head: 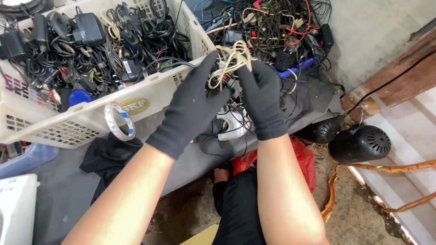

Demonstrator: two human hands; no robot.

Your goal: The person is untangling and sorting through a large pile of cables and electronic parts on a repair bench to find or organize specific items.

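Both gloved hands are up in the middle of the scene, and between them sits a small coil of beige cable [230,61]. The left hand [190,106], in a dark knit glove, has its grip narrow, fingertips pinching the left side of the coil. The right hand [262,102], gloved the same, has its grip closed on the coil's right side, thumb and fingers holding the loops. The coil hangs in the air, held over the far part of the grey worktop [63,190], just in front of the corner of the white crate.

That white plastic crate [86,120] fills the far left, packed with black power adapters and tangled leads. A roll of tape [119,120] leans against its near wall. On the far right, a second heap of mixed wires [281,31] is piled up, red, blue and black strands knotted together. Directly below the hands lies a white device [232,127] wrapped in black cord. A black cloth [106,156] lies on the worktop at the left. Down right, two black round speakers [359,144] rest on the floor, beside a red bag [303,159].
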